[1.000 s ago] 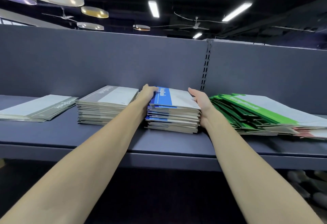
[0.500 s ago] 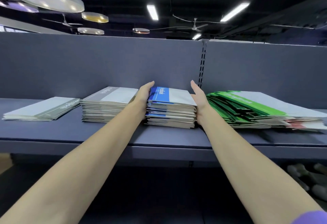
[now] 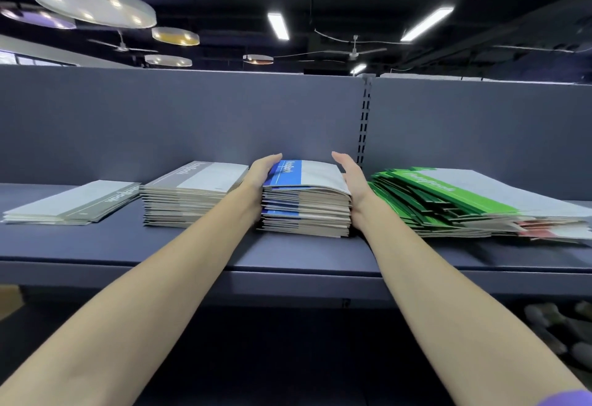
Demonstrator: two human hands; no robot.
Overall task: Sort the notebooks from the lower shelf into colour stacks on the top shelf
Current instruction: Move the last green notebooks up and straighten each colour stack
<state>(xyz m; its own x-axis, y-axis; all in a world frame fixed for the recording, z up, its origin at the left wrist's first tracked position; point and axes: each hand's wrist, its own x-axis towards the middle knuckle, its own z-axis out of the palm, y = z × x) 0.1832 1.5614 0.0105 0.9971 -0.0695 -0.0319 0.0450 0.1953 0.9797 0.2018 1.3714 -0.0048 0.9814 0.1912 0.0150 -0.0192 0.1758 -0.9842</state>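
Head view looks up at the top shelf (image 3: pixel 288 255), w/ both bare arms reaching out to it. Blue stack (image 3: pixel 306 200) of notebooks sits in the middle of the shelf, right in front of the person. Left hand (image 3: pixel 261 170) lies flat on the stack's left side, fingers straight and touching the top book's edge. Right hand (image 3: pixel 347 171) stands flat by the stack's right side, fingers straight and pointing at the back wall (image 3: pixel 192 117); palm is at the stack's edge. Neither grip curls round a book, both are wide open and just press the sides.

Tall grey stack (image 3: pixel 192 194) sits just beside the blue one, on its left. Low grey stack (image 3: pixel 73 202) lies further left, apart from it. Green stack (image 3: pixel 448 200) is near the right hand, messy and fanned out, w/ some red books (image 3: pixel 544 226) under its right end. Lower shelf is dark, can't tell what is on it.
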